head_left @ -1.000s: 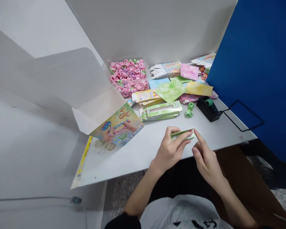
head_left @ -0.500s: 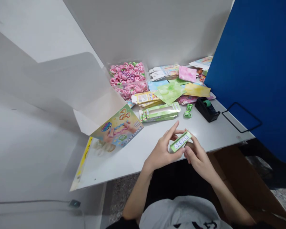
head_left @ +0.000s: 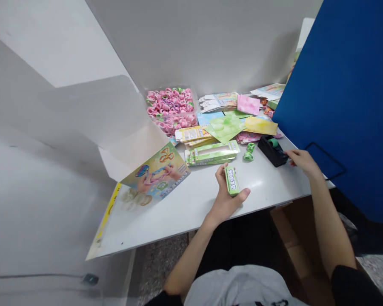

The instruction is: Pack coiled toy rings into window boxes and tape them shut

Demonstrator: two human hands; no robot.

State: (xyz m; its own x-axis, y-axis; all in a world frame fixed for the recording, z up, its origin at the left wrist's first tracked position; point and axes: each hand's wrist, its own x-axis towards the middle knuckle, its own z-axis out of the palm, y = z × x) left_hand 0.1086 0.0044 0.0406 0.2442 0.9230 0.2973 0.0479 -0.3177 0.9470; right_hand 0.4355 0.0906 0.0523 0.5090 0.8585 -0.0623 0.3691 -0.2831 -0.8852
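Observation:
Near the table's front edge, my left hand (head_left: 226, 199) holds a small green box (head_left: 232, 180) with printed lettering turned up. My right hand (head_left: 301, 161) is at the front end of the black tape dispenser (head_left: 272, 151), its fingers pinched together at the cutter end; whether tape is between them is too small to tell. Two green coiled rings (head_left: 249, 152) lie on the table between the dispenser and a stack of flat green boxes (head_left: 212, 153).
A clear bin of pink rings (head_left: 170, 104) stands at the back left. Yellow boxes (head_left: 193, 134) and coloured cards (head_left: 226, 127) lie behind the green stack. An open printed carton (head_left: 159, 172) is at the left, a blue panel (head_left: 347, 97) at the right.
My right hand has let go of the green box and moved right to the tape dispenser. My left hand now holds the box alone, turned more upright.

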